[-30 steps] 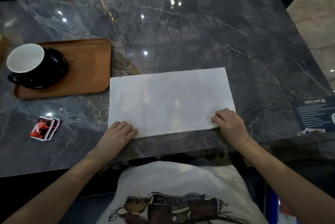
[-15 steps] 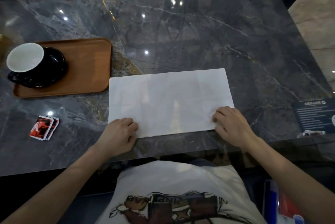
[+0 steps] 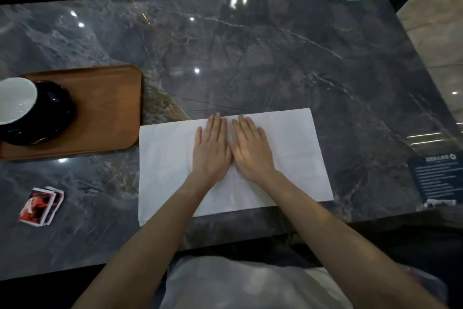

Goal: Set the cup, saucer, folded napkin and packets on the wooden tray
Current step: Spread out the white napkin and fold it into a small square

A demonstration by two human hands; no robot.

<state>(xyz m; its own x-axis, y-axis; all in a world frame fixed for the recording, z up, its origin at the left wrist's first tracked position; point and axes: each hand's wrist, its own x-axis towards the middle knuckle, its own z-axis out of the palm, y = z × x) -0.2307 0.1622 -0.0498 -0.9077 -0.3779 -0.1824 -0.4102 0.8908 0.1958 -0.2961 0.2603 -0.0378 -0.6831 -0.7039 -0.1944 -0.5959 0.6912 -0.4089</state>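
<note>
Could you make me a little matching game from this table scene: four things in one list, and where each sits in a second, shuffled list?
Things:
1. cup
2. packets
3. napkin
4. wooden tray

Places:
A. spread flat under both hands
B. on the black saucer
C. on the marble table, left of the napkin, holding the saucer
D. loose on the table, nearer than the tray

Pairs: 1-B, 2-D, 3-A, 4-C
</note>
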